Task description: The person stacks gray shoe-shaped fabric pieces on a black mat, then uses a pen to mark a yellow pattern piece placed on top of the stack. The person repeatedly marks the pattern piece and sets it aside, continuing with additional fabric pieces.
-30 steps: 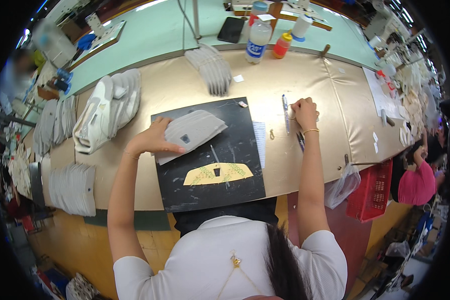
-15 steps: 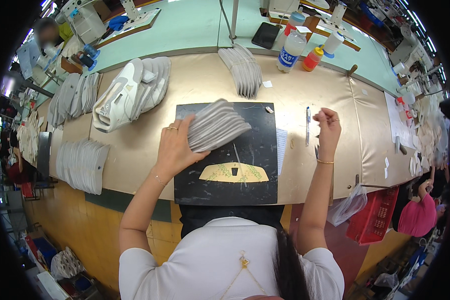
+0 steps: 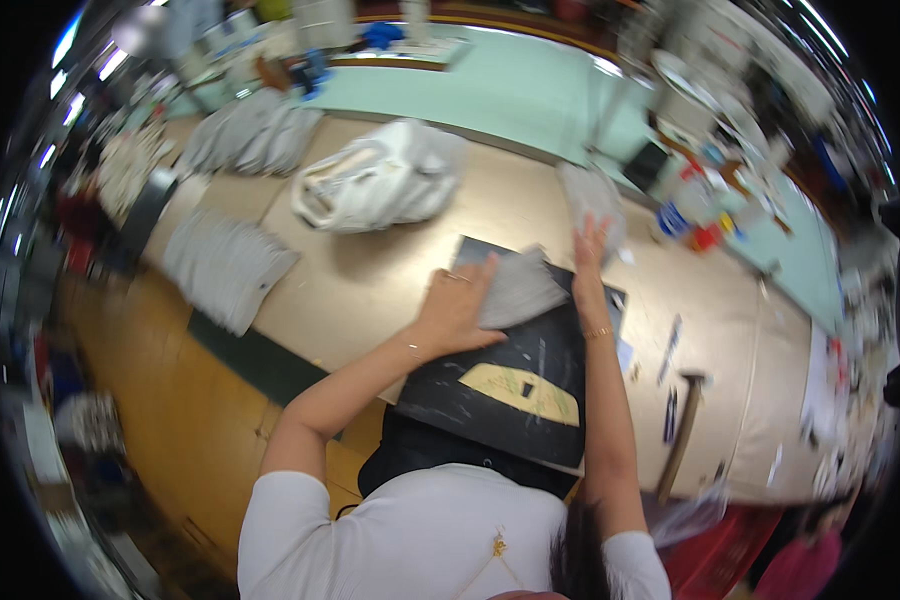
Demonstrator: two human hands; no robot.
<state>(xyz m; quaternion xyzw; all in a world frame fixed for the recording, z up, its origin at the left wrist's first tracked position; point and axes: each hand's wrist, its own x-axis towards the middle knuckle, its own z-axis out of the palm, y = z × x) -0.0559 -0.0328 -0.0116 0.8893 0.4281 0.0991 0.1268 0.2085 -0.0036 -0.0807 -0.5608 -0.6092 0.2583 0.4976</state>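
Observation:
On a dark board (image 3: 460, 395), a stack of grey shoe pieces (image 3: 518, 288) lies fanned and tilted. My left hand (image 3: 455, 308) grips its left end, thumb low and fingers along the upper side. Reaching beyond the board's far edge, my right hand (image 3: 590, 245) has its fingers stretched out, somewhat blurred. It overlaps a second grey stack (image 3: 592, 190) at the back; whether it touches that stack cannot be made out. Closer to me on the board rests a cream template (image 3: 500, 388) with a small dark cutout.
White shoe uppers (image 3: 380, 180) sit at the back left, with more grey stacks (image 3: 225, 265) beside them. Bottles (image 3: 685, 210) and a black phone (image 3: 646, 165) stand at the back right. A hammer (image 3: 682, 440), a pen (image 3: 670, 348) and a dark tool (image 3: 669, 415) lie rightward.
The view has turned, shifting the table's things rightward. My right hand has gone from above the right tabletop to the back grey stack, its fingers now extended. My left hand stays on its stack.

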